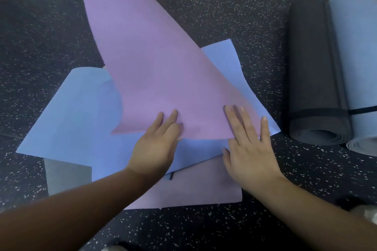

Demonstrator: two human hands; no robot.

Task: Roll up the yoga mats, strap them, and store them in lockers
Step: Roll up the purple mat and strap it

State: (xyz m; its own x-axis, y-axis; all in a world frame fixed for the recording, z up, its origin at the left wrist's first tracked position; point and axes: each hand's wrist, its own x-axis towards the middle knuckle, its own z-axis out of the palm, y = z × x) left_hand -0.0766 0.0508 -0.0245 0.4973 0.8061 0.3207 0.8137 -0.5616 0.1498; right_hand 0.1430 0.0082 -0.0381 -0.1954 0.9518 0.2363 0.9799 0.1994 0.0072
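Bare forearms, no sleeves

The left hand (157, 144) and the right hand (250, 149) wear no gloves, rings or watch; both forearms are uncovered up to the frame's bottom edge, nails short and unpainted.

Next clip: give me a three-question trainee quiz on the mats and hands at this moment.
1. True or false: both hands lie flat on the purple mat.
2. How many rolled, strapped mats lie at the right?
3. Which mat lies directly under the purple one: A) grey, B) blue, C) green?

Key:
1. True: the left hand and right hand press its near edge with straight fingers.
2. Two: a dark grey roll and a light blue roll.
3. B, the blue mat.
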